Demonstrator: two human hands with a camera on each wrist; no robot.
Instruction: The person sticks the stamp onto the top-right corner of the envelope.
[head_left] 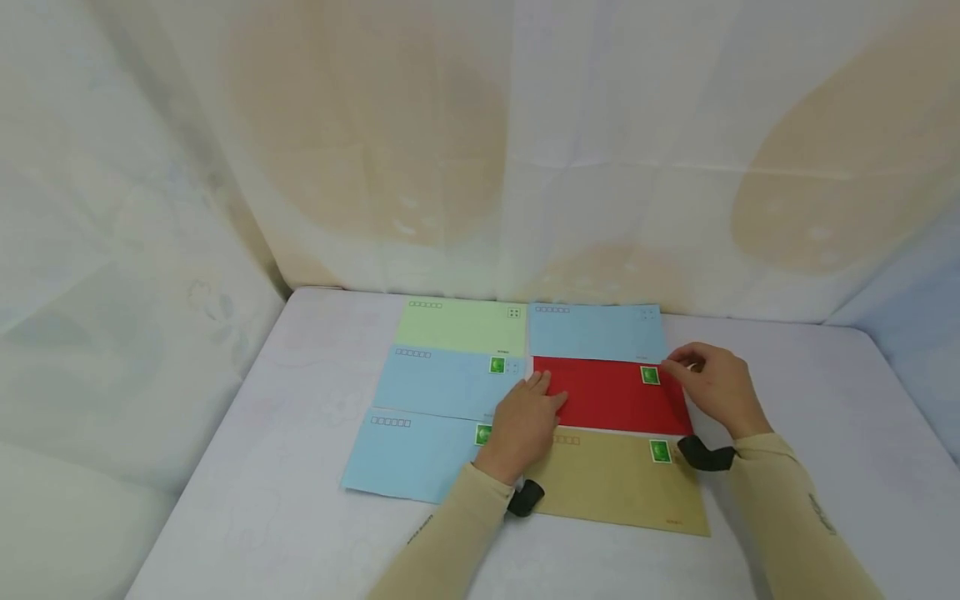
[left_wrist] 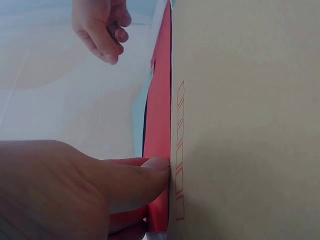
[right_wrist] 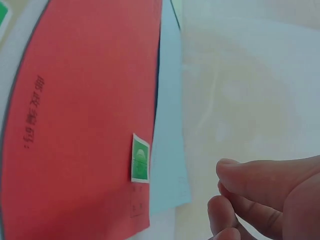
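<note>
A red envelope (head_left: 607,396) lies flat, with a green stamp (head_left: 650,375) near its upper right corner. My left hand (head_left: 522,421) rests on the envelope's left end, its fingers spread. In the left wrist view the left thumb (left_wrist: 155,164) lies on the red paper by the edge of the brown envelope (left_wrist: 240,120). My right hand (head_left: 716,385) is beside the red envelope's upper right corner. From the right wrist, that hand (right_wrist: 270,192) looks apart from the paper, its fingers loosely bent, thumb near the index finger, holding nothing visible.
The brown envelope, with a green stamp (head_left: 660,451), lies below the red one. A blue envelope (head_left: 596,332) lies above it. To the left, a light green envelope (head_left: 461,327) and two stamped blue envelopes (head_left: 427,383) form a column. Patterned curtains (head_left: 600,150) border the white table (head_left: 270,433).
</note>
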